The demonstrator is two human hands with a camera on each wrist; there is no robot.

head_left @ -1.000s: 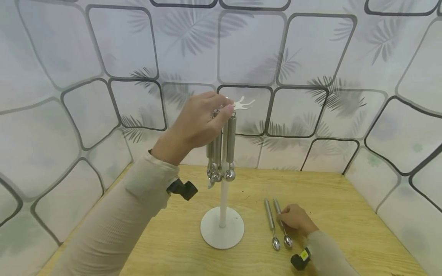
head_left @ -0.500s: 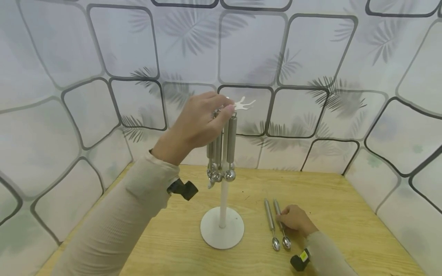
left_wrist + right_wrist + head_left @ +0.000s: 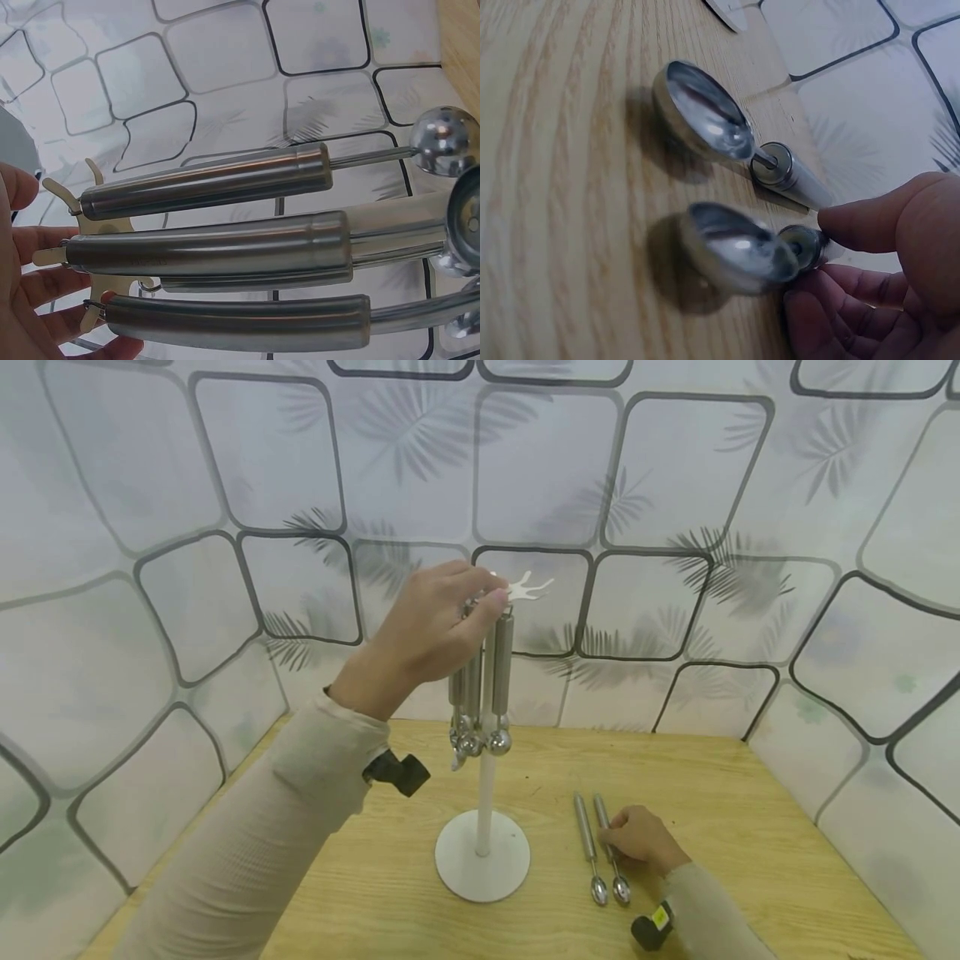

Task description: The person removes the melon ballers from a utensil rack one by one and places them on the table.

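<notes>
A white stand has a round base (image 3: 483,856) and a hooked top (image 3: 527,587). Several stainless steel scoops (image 3: 503,664) hang from the hooks, bowls down; their handles (image 3: 210,180) fill the left wrist view. My left hand (image 3: 431,622) holds the stand's top, its fingers lying behind the white hooks in the left wrist view. Two more steel scoops lie side by side on the table: a left scoop (image 3: 586,827) and a right scoop (image 3: 622,891). My right hand (image 3: 643,837) pinches the right scoop's handle between thumb and fingers. The bowls (image 3: 705,112) face up.
The light wooden table (image 3: 375,893) carries the stand and the loose scoops. A patterned wall covering (image 3: 547,468) surrounds it at the back and sides. A black wrist camera (image 3: 396,771) sits under the left forearm.
The right scoop's bowl has swung slightly left, closer to the left scoop. My left hand and the stand stay in place.
</notes>
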